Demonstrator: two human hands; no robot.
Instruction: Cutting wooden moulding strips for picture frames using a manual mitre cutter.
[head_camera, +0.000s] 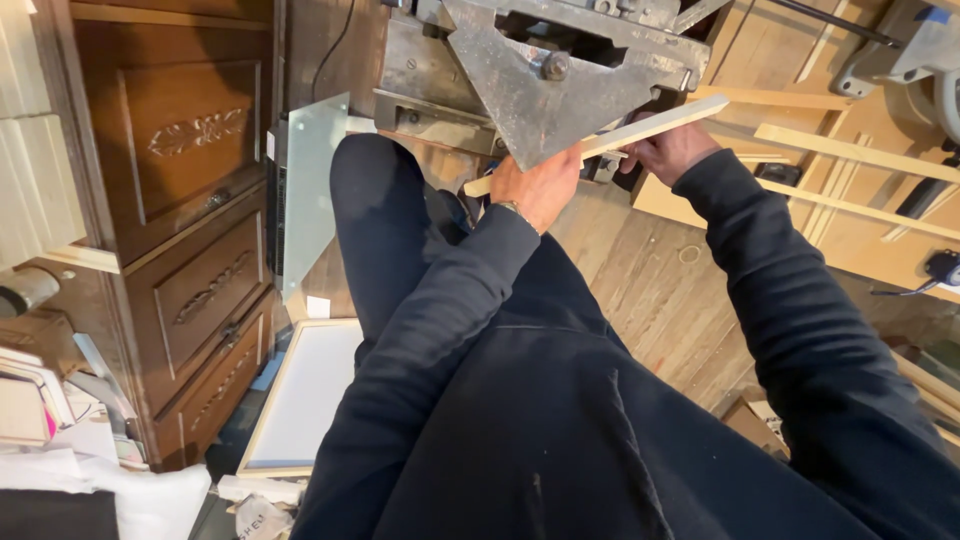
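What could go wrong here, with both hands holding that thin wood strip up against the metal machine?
The left hand grips the wood strip right beside the machine's pointed metal plate, so a slip could pinch or cut fingers. The right hand sits partly under the strip, close to the machine too. The strip is thin and long, so its free end could flex or snap if pressed.

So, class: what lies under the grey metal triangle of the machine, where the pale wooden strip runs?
The wooden strip passes beneath the triangular metal plate, held by the left hand and right hand. The strip's middle stretch is covered by the plate, so any contact there is hidden.
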